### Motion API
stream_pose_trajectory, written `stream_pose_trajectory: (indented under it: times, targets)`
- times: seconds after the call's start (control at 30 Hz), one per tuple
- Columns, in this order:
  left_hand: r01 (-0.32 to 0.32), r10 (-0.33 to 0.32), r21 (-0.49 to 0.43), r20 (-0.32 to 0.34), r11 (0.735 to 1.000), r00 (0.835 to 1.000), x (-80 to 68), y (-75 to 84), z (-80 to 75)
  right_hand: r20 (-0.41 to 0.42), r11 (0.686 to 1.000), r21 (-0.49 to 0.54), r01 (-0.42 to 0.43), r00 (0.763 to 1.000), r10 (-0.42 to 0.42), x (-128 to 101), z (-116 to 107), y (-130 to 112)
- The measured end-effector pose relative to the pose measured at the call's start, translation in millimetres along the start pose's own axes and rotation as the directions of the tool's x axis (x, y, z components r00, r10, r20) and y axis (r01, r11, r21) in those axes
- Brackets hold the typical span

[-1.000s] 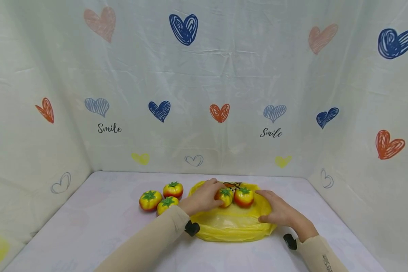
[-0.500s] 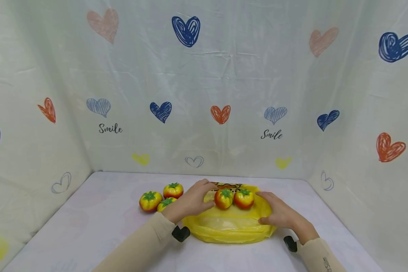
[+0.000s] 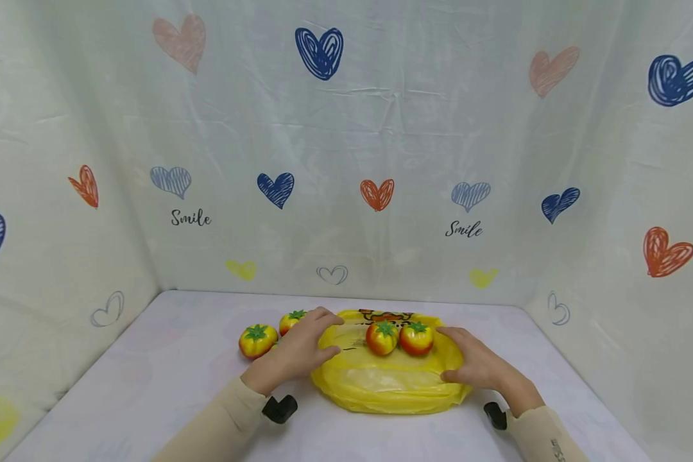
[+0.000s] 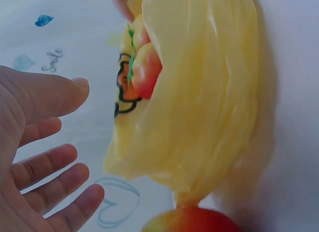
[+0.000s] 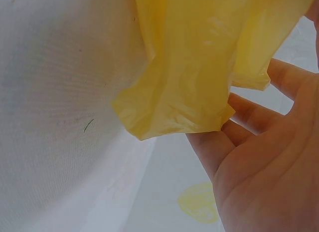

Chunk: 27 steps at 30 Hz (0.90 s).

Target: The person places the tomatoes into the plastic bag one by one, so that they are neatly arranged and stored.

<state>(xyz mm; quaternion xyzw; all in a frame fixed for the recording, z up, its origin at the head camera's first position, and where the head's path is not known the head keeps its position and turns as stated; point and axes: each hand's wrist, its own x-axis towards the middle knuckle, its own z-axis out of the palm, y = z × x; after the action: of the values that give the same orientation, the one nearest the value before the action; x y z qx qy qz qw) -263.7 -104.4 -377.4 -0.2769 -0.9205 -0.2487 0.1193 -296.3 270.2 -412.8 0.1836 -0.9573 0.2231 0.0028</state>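
L hand (image 3: pixel 291 353) hides third tomato (image 3: pixel 277 344).

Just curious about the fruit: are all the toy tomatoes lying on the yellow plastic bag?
No: only two toy tomatoes lie on the yellow plastic bag; others sit on the table beside the left hand.

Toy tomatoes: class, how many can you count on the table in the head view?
4 show. Two tomatoes sit on the yellow bag; two more lie left of it, one partly behind the left hand, which may hide another.
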Motion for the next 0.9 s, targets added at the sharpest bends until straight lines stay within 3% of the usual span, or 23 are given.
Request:
stream_pose_trajectory:
  times: [0.27, 0.63, 0.9]
  targets:
    - [0.027, -0.028, -0.015, -0.087, 1.000, 0.996, -11.8, -11.5, -6.8, -0.001, 1.000, -0.005, 0.010, 1.000, -0.010, 0, 0, -1]
    - [0.104, -0.105, -0.016, -0.127, 0.994, 0.986, -22.8, -22.6, -10.9, 0.003, 1.000, 0.002, -0.001, 1.000, 0.001, -1, -1, -1]
    - [0.130, -0.131, -0.014, -0.148, 0.991, 0.980, -32.0, -41.7, -21.3, -0.004, 1.000, -0.005, 0.007, 1.000, -0.007, -1, -1, 1]
